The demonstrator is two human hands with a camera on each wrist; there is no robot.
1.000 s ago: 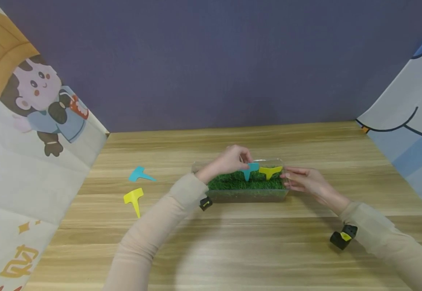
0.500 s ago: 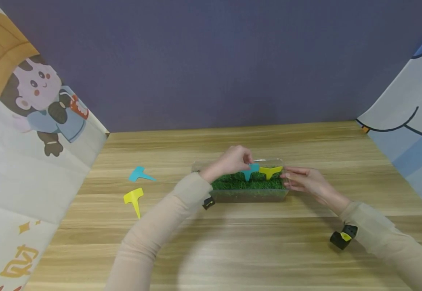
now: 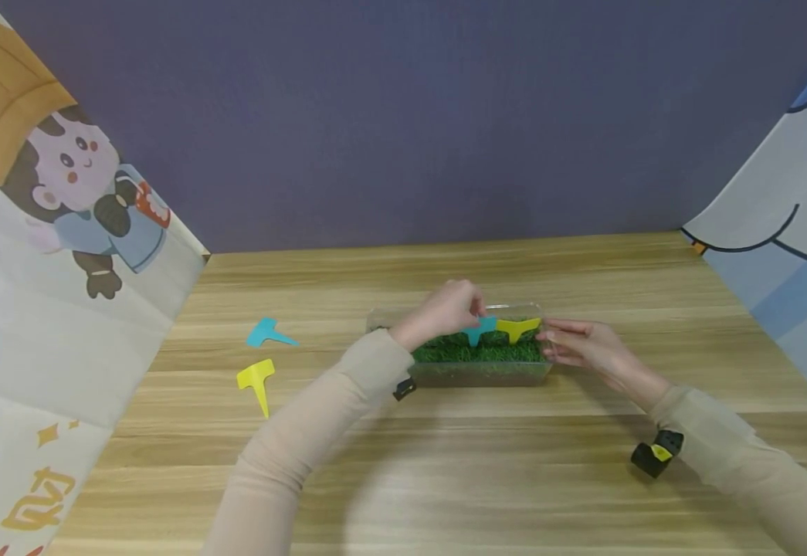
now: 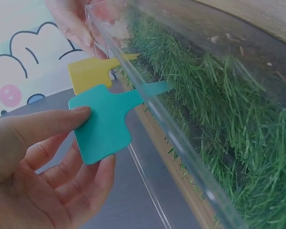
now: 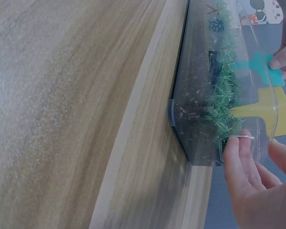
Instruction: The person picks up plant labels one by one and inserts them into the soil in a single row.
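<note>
In the clear box (image 3: 483, 376) I see a flat turquoise T-shaped tag (image 4: 105, 128), left hand (image 3: 442, 310) pinching it; right hand (image 3: 589, 347) grips the box's end.

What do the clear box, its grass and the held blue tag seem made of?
Clear box: probably hard, glossy plastic; its walls are see-through and its rim catches light. Grass: thin green blades with little shine; perhaps plastic, possibly real. Blue tag: likely thin matte plastic, with even colour and clean-cut edges.
</note>
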